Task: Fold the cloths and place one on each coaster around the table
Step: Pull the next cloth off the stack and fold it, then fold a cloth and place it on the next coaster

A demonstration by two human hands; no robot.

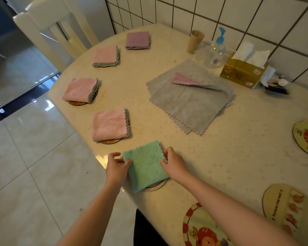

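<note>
A folded green cloth (146, 166) lies on a round coaster (156, 185) near the table's front left edge. My left hand (116, 167) grips its left edge and my right hand (174, 164) holds its right edge. Three folded pink cloths (109, 124) (80, 89) (106, 55) and a folded purple cloth (137, 39) each rest on a coaster along the left rim. A pile of unfolded grey cloths (190, 100) with one pink corner turned up lies mid-table. Three bare coasters (201, 228) (284, 205) (306, 137) sit at the right.
By the tiled wall stand a paper cup (195, 41), a clear pump bottle with a blue top (215, 52), a gold tissue box (244, 70) and small clutter (276, 84). A cream chair (48, 32) is at the table's far left. Glossy floor tiles lie left.
</note>
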